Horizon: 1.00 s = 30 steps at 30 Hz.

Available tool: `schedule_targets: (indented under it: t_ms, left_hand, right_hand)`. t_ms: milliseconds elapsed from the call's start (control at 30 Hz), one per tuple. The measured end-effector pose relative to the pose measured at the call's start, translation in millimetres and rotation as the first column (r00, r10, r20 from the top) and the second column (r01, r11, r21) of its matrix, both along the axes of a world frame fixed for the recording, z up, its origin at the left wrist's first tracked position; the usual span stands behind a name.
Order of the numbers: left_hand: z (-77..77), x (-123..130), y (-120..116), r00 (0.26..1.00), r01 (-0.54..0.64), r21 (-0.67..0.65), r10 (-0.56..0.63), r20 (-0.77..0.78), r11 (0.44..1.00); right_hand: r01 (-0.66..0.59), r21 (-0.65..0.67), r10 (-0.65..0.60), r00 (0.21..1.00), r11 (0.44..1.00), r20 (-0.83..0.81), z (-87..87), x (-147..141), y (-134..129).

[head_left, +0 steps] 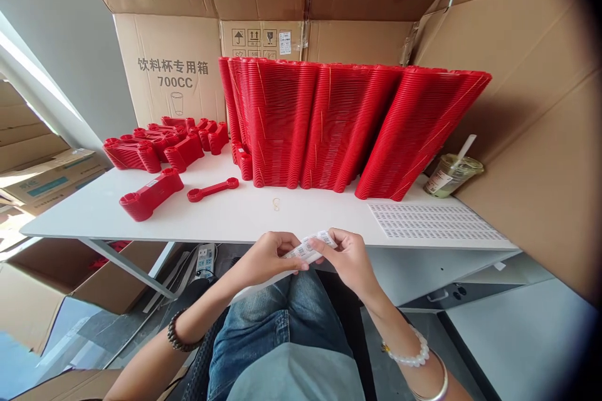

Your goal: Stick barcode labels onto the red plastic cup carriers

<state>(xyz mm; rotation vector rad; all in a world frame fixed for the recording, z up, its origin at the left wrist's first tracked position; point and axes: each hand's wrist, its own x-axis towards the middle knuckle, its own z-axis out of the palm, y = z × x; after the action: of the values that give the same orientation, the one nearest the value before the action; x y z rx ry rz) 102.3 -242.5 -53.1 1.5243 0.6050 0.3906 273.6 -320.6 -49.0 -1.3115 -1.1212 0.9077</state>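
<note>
White strip (pixel 303 251), apparently paper, between fingers (pixel 285 238).

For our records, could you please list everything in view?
tall stacks: several, red, table back
small stacks: several, red, table left
single piece: one, red, front left
loop: one, yellowish, mid-table
printed sheet: one, white, front right
cup: one, greenish, table right
table: one, white, centre
cardboard panels: several, brown, behind, right
open carton: one, brown, lower left
power strip: one, white, under table
label strip: one, white, between hands
jeans: one pair, blue, lap
bracelets: several, mixed, wrists
left hand, right hand: one each, bare, centre
</note>
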Motion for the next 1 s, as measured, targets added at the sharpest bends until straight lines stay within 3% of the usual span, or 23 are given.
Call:
schedule_targets:
  t_ms: [200, 567, 767, 867, 1000]
  left_hand:
    - [-0.7, 1, 1, 0.996, -0.080, 0.002, 0.080, 0.031, 0.997]
    - [1.2, 3, 13, 0.993, -0.111, -0.049, 0.113, 0.045, 0.993]
    - [3.2, 5, 6, 0.978, -0.191, 0.001, 0.190, 0.085, 0.982]
    - [0.7, 5, 5, 0.977, -0.202, 0.055, 0.198, 0.080, 0.978]
    - [-4.2, 6, 5, 0.983, -0.179, 0.025, 0.177, 0.053, 0.984]
  right_hand:
    - [-0.095, -0.003, 0.093, 0.981, 0.995, -0.172, -3.9, -6, 5]
    - [-0.041, 0.086, 0.049, 0.995, 0.995, -0.092, 4.2, 13, 1]
    - [-0.053, 0.062, 0.067, 0.970, 0.997, -0.235, -7.2, 1, 7]
    - [-0.064, 0.043, 0.073, 0.971, 0.997, -0.230, -12.7, -4, 9]
    - [-0.045, 0.060, 0.056, 0.978, 0.997, -0.201, -15.5, -5, 8]
